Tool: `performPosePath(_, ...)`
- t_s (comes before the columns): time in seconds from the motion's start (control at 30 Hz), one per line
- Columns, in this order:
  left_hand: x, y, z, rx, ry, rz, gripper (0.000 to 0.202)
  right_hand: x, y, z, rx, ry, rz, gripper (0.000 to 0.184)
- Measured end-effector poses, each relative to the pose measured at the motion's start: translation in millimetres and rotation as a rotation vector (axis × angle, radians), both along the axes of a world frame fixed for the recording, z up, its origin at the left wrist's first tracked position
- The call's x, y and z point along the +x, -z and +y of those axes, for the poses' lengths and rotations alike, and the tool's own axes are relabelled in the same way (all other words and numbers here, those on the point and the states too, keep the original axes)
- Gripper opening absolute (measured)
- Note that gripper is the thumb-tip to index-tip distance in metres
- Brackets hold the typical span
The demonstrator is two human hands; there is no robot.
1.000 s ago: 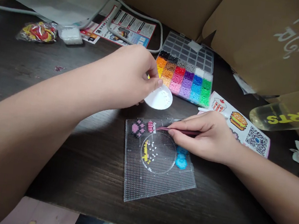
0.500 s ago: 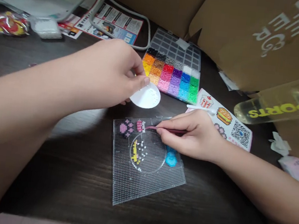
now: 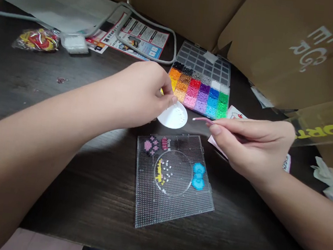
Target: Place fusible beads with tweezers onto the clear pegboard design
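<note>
Between thumb and fingers, my left hand (image 3: 153, 93) pinches the edge of a small white dish (image 3: 170, 119) with tiny white beads on it. My right hand (image 3: 251, 146) is closed on pink tweezers (image 3: 205, 120); a small white bit, apparently a bead, shows at their tip, just right of the dish. Nearer to me lies a clear pegboard (image 3: 171, 210) bearing a pink-and-black paw (image 3: 151, 145), a pink-and-white piece (image 3: 166, 143), a blue bow shape (image 3: 198, 177) and a yellow strip (image 3: 159, 170). Loose white beads (image 3: 166, 170) lie inside its round outline.
Behind my hands stands a sectioned bead box (image 3: 201, 87) with many colours. A pattern card (image 3: 217, 143) is partly under my right hand. A clear tube marked in yellow (image 3: 329, 123) is at right. Printed leaflets (image 3: 140, 37), a grey cable (image 3: 175, 47) and bagged items (image 3: 38, 40) lie at the back left.
My right hand has lifted the tweezers off the pegboard, moving right and up beside the dish. More of the blue bow shows. The whole view has shifted slightly.
</note>
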State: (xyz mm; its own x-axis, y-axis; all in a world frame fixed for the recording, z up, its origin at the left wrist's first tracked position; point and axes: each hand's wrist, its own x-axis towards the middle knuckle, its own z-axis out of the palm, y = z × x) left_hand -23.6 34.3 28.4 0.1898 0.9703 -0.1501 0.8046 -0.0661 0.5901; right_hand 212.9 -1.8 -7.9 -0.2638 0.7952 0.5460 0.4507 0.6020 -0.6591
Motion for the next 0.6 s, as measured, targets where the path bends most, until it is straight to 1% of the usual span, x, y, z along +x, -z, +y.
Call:
performPosePath(0.07,1.1,-1.6,-2.0,-0.005,0.018,0.039,0.022,-0.1,3.9,1.2,0.043,0.071,0.022,0.020)
performPosePath(0.13,1.8,-3.5,-4.0,-0.017,0.031,0.058,0.024,0.0,7.3,3.2,0.070,0.095,0.017,0.020)
performPosePath(0.23,2.4,-5.0,-5.0,-0.052,0.040,0.055,0.026,-0.1,9.2,6.0,0.065,0.062,-0.011,0.022)
performPosePath(0.37,2.4,-5.0,-3.4,-0.086,0.013,0.063,0.026,0.5,8.2,7.5,0.065,0.014,-0.046,0.025)
performPosePath(0.5,1.3,-7.2,-2.3,-0.026,0.024,0.055,0.025,2.6,9.0,8.8,0.090,-0.010,-0.044,0.027)
performPosePath(0.6,-0.1,-10.9,-2.2,0.014,0.011,0.060,0.024,3.8,9.2,10.1,0.141,-0.032,-0.064,0.028)
